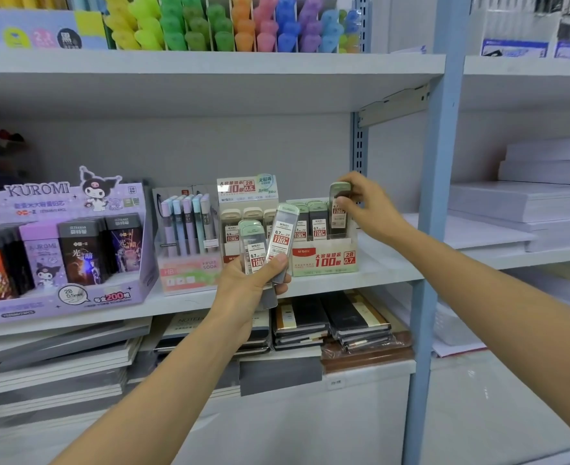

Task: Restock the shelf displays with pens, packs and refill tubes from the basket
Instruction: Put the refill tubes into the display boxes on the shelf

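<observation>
My left hand (250, 286) grips a small bunch of green-capped 0.7 lead refill tubes (278, 239) in front of the middle shelf. My right hand (364, 203) pinches the cap of another refill tube (339, 213), which stands upright at the right end of the 0.7 display box (324, 260). That box holds several more such tubes in rows. Behind and to the left of it stands the 0.5 display box (246, 193). The basket is out of view.
A purple Kuromi display box (62, 250) fills the shelf's left part, and a pink tray of pastel lead cases (189, 229) stands beside it. Highlighters line the shelf above (230, 28). Notebooks are stacked below (330, 323). A blue upright post (434, 196) stands right of the boxes.
</observation>
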`<state>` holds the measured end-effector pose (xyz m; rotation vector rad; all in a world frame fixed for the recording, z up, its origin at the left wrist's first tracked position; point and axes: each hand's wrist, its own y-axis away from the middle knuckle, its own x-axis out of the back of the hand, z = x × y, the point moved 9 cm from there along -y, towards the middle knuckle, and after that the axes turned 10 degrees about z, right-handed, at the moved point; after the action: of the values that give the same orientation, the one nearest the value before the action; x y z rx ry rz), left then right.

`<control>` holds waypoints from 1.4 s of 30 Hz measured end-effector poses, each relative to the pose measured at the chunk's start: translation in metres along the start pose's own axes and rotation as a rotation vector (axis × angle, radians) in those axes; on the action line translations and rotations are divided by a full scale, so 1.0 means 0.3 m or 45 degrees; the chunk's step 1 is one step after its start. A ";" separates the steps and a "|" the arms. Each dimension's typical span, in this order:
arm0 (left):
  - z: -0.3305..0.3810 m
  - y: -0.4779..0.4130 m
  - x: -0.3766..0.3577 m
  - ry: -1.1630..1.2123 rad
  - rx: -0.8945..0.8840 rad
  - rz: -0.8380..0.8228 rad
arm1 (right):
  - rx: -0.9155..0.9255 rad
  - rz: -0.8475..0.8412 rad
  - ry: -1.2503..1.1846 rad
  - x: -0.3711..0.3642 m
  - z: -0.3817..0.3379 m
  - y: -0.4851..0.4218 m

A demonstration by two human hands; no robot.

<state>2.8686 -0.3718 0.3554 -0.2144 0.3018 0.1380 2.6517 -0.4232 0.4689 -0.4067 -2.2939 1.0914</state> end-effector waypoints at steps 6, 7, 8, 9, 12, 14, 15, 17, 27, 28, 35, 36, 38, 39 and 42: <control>-0.005 0.001 -0.003 -0.020 0.008 -0.008 | -0.032 -0.029 0.265 -0.055 0.067 0.019; -0.007 0.003 -0.005 -0.025 0.013 -0.020 | -0.017 0.005 0.322 -0.049 0.068 0.017; -0.010 0.006 -0.006 -0.044 0.020 -0.031 | -0.018 0.032 0.352 -0.042 0.068 0.016; -0.015 0.008 -0.007 -0.072 0.030 -0.040 | -0.030 0.061 0.349 -0.033 0.063 0.017; -0.028 0.008 -0.005 -0.149 0.045 -0.048 | 0.029 0.184 0.209 0.008 -0.014 0.033; -0.033 0.004 -0.010 -0.170 0.044 -0.041 | 0.043 0.107 -0.008 -0.006 -0.086 0.064; -0.034 0.004 -0.016 -0.175 0.045 -0.042 | 0.017 0.001 -0.109 -0.030 -0.116 0.083; -0.038 0.010 -0.035 -0.190 0.052 -0.063 | -0.057 -0.228 -0.221 -0.089 -0.147 0.129; -0.012 0.020 -0.078 0.079 0.150 -0.055 | -0.084 0.279 -0.388 0.177 -0.105 0.026; -0.005 0.018 -0.077 0.065 0.109 -0.065 | -0.046 0.319 -0.303 0.202 -0.101 0.015; 0.021 0.031 -0.090 -0.064 -0.060 -0.136 | 0.133 0.234 0.021 0.147 -0.075 0.011; 0.022 0.035 -0.092 -0.064 -0.064 -0.151 | 0.144 0.210 0.043 0.128 -0.072 0.010; 0.023 0.041 -0.093 -0.064 -0.071 -0.180 | 0.130 0.158 0.082 0.094 -0.056 0.008; 0.023 0.042 -0.093 -0.064 -0.075 -0.191 | 0.118 0.141 0.100 0.082 -0.047 0.006; 0.025 0.043 -0.091 -0.056 -0.085 -0.214 | 0.078 0.107 0.141 0.053 -0.018 0.005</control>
<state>2.8428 -0.3604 0.3684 -0.3013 0.2346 -0.0134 2.6423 -0.4111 0.4763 -0.5301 -2.1583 1.1479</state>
